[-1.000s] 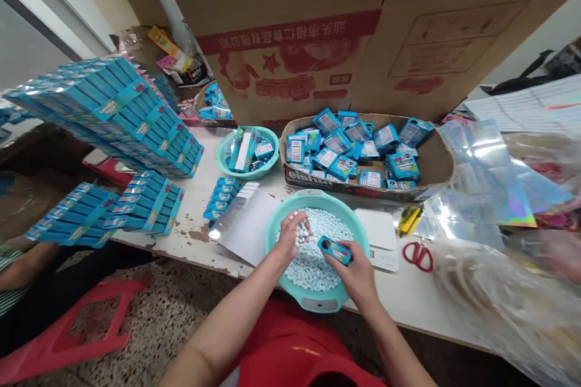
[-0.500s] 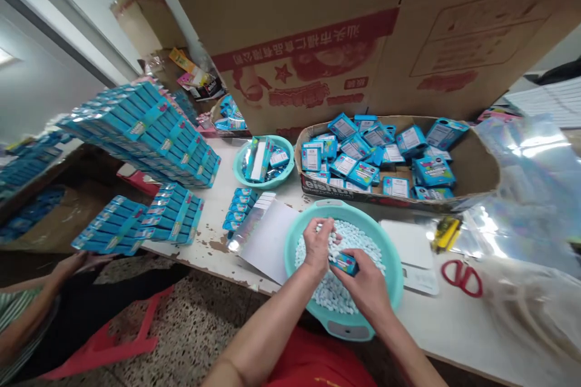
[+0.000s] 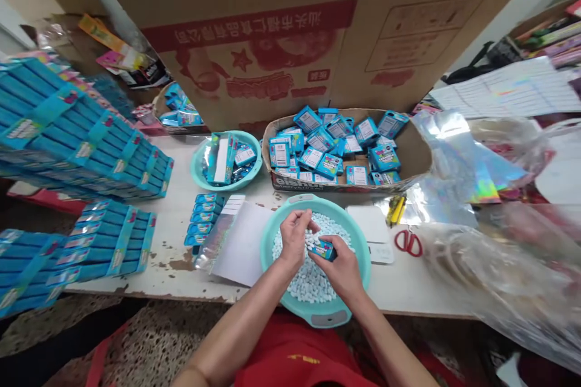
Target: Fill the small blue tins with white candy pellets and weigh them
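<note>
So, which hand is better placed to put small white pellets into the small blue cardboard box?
Likely the left hand: it cups white pellets close beside the blue box, while the right hand is occupied holding that box.

The box point(image 3: 323, 249) is small, blue and flat-sided, with coloured print on the face turned up toward the camera. It sits at a slant in the right hand point(image 3: 341, 269), whose fingers and thumb grip it from either side, and it is held above the basin point(image 3: 362, 248). White candies point(image 3: 311, 237), small and rounded, spill from the curled fingers of the left hand point(image 3: 294, 239) and bunch against the box's upper left end; whether any are inside is hidden. More candies spread loosely across the basin's floor. The basin is round, pale turquoise, upright, with grey-padded handles on its far and near rims.
</note>
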Demonstrator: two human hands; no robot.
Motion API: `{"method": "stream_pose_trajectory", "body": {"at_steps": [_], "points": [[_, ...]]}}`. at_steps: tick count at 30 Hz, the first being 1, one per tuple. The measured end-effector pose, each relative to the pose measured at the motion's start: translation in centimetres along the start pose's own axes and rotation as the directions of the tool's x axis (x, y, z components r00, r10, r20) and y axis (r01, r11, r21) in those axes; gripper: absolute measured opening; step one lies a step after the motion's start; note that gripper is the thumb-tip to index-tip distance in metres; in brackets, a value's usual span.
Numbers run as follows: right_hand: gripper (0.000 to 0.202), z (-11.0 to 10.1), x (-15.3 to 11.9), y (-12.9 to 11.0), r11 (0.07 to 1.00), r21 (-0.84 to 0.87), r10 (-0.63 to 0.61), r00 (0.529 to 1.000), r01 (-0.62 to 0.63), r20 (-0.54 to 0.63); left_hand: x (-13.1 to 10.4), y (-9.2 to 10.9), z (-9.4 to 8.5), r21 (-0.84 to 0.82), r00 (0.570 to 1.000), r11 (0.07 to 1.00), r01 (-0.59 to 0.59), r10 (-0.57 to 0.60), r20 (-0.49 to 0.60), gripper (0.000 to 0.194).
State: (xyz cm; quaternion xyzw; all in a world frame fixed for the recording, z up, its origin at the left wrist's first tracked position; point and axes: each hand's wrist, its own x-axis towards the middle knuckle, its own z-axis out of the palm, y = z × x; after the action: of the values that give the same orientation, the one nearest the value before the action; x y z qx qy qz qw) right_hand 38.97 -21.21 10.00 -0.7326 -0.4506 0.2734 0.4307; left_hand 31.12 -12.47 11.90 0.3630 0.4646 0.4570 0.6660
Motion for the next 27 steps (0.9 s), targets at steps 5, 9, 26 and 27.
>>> {"method": "stream_pose_trajectory", "body": {"at_steps": [5,9,26,27], "points": [[0.029,0.2,-0.3,0.3,1.000,-0.008,0.018,1.000,-0.018,-0.024,0.6,-0.7,0.0,-0.044,0.997,0.997,0.070,-0.069,0.028,0.030],[0.028,0.0,-0.6,0.5,0.999,-0.030,0.017,0.999,-0.018,-0.035,0.5,-1.1,0.2,-0.048,0.995,0.994,0.095,-0.093,0.047,0.030],[0.024,-2.6,2.4,1.2,0.994,0.034,-0.113,0.962,0.108,0.247,-2.0,-1.0,1.9,-0.040,0.990,0.999,-0.017,0.012,-0.140,0.026],[0.023,-2.8,2.5,1.2,0.991,0.033,-0.136,0.958,0.132,0.252,-2.2,-0.8,2.1,-0.043,0.990,0.999,-0.027,0.021,-0.137,0.026]]}}
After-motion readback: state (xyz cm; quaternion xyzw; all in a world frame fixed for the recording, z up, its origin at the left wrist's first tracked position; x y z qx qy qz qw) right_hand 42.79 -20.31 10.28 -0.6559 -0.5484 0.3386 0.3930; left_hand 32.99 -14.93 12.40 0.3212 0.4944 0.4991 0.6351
